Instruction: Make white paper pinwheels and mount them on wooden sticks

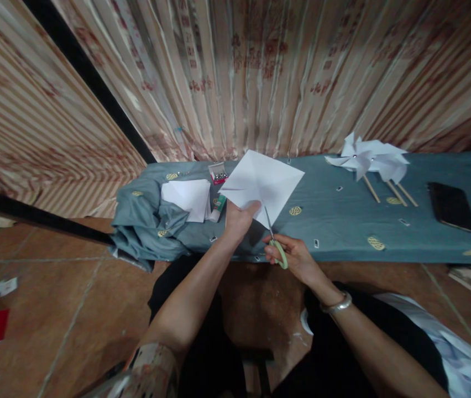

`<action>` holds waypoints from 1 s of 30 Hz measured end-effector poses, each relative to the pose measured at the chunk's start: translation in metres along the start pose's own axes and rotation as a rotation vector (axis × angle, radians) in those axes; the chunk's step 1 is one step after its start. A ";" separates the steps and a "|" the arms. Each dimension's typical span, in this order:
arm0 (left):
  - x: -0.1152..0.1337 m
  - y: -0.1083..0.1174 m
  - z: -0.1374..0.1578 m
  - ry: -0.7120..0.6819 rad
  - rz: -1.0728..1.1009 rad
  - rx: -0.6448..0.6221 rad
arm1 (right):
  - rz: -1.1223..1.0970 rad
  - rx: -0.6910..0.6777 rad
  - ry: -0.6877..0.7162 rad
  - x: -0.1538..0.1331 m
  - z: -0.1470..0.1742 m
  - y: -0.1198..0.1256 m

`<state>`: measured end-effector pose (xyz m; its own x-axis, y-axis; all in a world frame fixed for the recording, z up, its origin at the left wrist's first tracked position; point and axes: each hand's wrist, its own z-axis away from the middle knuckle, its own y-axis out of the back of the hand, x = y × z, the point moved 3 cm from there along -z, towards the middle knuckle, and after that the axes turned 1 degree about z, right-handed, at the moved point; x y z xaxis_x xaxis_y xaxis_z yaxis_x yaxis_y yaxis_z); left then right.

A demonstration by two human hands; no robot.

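A square sheet of white paper (264, 177) is held up over the cloth-covered bench, one corner pointing toward me. My left hand (240, 218) grips its near left side, thumb on top and the other fingers hidden underneath. A slit shows near the left corner. My right hand (291, 255) is closed around the light green handles of a pair of scissors (280, 255). The scissors' blades reach into the paper near its closest corner. To the left of the sheet lie a stack of white paper (188, 199) and a green and white tube (218, 210).
A small red open box (219, 174) with shiny pieces sits behind the tube. Several white paper pinwheels (368, 157) on wooden sticks lie at the right, beside a black phone or tablet (452, 207). Patterned curtains (235, 72) hang behind the bench (339, 232).
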<state>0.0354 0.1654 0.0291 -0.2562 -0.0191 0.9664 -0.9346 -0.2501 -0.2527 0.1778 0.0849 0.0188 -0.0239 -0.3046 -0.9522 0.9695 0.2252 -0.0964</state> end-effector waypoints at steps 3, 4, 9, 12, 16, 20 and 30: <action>0.000 0.000 0.000 -0.001 0.004 -0.004 | -0.004 0.003 -0.004 0.000 0.000 0.000; 0.000 0.001 0.000 -0.002 0.003 -0.006 | -0.002 0.004 -0.006 0.000 -0.001 0.000; -0.002 0.001 -0.001 0.006 0.000 -0.004 | -0.008 0.013 -0.013 0.003 -0.002 0.000; -0.002 0.001 -0.001 0.016 0.003 0.000 | -0.020 0.021 -0.016 0.003 -0.002 0.000; -0.002 0.001 -0.001 0.006 0.003 -0.002 | -0.029 0.029 -0.017 0.002 -0.001 0.000; -0.003 0.001 0.002 0.011 -0.009 0.002 | -0.026 0.036 -0.005 0.002 -0.001 0.001; -0.002 -0.004 0.009 0.042 -0.001 -0.032 | -0.014 0.045 0.034 0.006 -0.004 0.004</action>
<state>0.0421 0.1573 0.0288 -0.2647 0.0219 0.9641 -0.9423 -0.2186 -0.2537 0.1808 0.0878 0.0119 -0.0456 -0.2753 -0.9603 0.9790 0.1790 -0.0978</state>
